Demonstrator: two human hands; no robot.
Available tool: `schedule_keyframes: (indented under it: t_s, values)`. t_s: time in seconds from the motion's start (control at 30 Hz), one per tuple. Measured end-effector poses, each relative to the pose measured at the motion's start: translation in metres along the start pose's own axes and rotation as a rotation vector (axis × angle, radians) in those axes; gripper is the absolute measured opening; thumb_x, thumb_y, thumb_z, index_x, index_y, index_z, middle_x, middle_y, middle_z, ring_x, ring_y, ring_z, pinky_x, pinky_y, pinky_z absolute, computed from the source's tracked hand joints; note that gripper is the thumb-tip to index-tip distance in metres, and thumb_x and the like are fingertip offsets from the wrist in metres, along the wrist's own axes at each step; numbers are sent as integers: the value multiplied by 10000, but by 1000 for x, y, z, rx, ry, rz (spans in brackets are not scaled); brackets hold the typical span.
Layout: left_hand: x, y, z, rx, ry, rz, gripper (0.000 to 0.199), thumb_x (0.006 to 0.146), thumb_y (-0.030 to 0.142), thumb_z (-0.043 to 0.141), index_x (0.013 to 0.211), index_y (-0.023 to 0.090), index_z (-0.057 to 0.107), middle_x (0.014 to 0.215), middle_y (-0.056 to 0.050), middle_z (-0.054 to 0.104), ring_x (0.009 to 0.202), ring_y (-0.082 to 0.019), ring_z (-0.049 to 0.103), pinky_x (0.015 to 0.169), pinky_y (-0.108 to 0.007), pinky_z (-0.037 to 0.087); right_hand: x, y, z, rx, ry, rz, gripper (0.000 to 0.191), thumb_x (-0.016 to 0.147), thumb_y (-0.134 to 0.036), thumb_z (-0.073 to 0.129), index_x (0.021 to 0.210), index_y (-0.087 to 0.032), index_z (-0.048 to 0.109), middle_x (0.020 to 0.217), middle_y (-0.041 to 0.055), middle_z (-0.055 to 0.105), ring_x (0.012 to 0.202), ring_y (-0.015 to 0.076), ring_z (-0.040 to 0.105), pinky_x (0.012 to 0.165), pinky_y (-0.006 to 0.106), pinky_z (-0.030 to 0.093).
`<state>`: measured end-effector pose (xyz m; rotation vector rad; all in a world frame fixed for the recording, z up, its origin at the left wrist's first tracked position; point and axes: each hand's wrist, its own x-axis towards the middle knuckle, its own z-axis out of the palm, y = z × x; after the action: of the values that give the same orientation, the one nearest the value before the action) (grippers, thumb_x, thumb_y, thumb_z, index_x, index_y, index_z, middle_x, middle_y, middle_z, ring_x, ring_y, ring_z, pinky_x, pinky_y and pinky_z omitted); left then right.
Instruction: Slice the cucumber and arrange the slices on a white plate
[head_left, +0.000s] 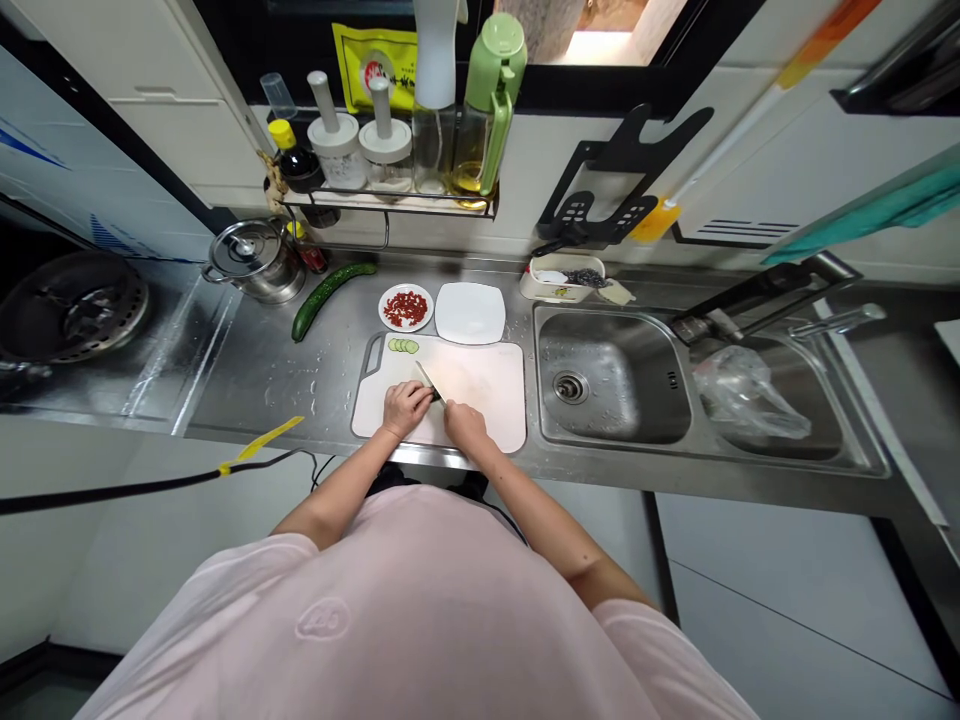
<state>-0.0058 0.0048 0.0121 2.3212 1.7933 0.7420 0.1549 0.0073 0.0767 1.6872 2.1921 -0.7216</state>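
Observation:
My right hand point(465, 426) is closed round the handle of a kitchen knife point(430, 382), whose blade slants up and left over the white cutting board point(495, 400). Beside the blade, my left hand point(406, 408) is curled with bent fingers over a piece of cucumber point(435, 395). Only a small dark green end of that piece shows; the fingers hide the rest. A short row of cucumber slices point(403, 346) lies near the board's upper left corner. On the counter to the left rests a whole cucumber point(326, 300), away from both hands.
Behind the board stand a plate of chopped red pieces point(406, 308) and a white square plate point(471, 312). A lidded steel pot point(256, 262) is at the back left, a wok point(67, 305) farther left. The sink point(611, 375) adjoins the board's right side. Seasonings fill a wall rack point(397, 200).

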Motion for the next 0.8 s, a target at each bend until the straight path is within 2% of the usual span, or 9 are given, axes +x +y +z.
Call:
schedule_keyframes:
  t_s: [0.17,0.3,0.5,0.8]
  values:
    - [0,0,0,5,-1,-1,255,903,365,449,982,257,666,959,-61,640,890,-178,558,747,-327,341,-4,1,2,-2,19,5,255,936,-171,308,1060,-153,530,958,113,655,900,214,632,731,284,428]
    - [0,0,0,2,12,-6,256,903,367,450,977,256,668,951,-61,639,885,-176,557,750,-327,342,-20,10,7,0,-7,-7,249,940,-175,301,1048,-157,524,944,118,654,886,218,633,719,290,424]
    - [0,2,0,-4,11,-18,267,904,376,443,976,256,671,938,-63,639,871,-179,560,755,-330,347,-41,20,16,-32,-61,51,214,927,-175,348,1048,-168,523,936,123,656,888,226,636,705,291,421]
    - [0,0,1,-1,4,-5,256,902,364,449,977,252,666,952,-64,641,892,-179,562,748,-330,345,-16,8,11,1,7,7,247,941,-185,300,1036,-155,526,943,123,657,877,223,637,709,291,429]
